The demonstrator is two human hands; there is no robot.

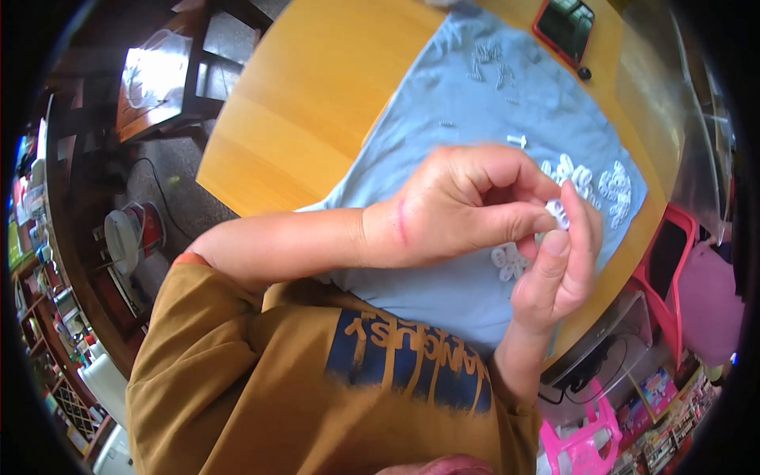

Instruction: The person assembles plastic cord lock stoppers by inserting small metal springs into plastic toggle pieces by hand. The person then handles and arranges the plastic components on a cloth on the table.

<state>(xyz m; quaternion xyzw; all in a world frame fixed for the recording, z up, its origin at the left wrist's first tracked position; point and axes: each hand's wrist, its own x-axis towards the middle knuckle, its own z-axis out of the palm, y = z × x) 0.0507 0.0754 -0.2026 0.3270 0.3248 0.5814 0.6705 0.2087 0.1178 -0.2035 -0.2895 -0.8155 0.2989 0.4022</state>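
2 bare hands meet over a pale blue cloth [475,119] spread on a round wooden table [309,95]. Left hand [455,210] is curled nearly closed, thumb and forefinger pinched on a small white plastic piece [559,212]; right hand [558,265] comes up from below, thumb raised and forefinger bent over the top, its fingertips also closed on the same piece. Piece sits between both pinches, lifted just above the cloth, near the cloth's right edge. Exact shape hard to read at this size; looks like a small flat ring or clip. Judgement: very light, rigid, smooth, likely slippery and easy to drop or flick away; thin plastic may snap if bent hard. Best taken by its rim with fingertip pads, light pressure, cloth underneath to catch a slip. On the cloth: a cluster of similar white pieces [613,190] to the right of the hands, more of them [508,261] just below the left hand, 1 short white peg-like part [516,141] alone above, and a scatter of small grey-white slivers [487,62] farther up. Red-cased phone [564,28] lies at the table's far edge, a small dark round object [584,74] just beside it. Pink plastic stool [586,443] stands on the floor at lower right
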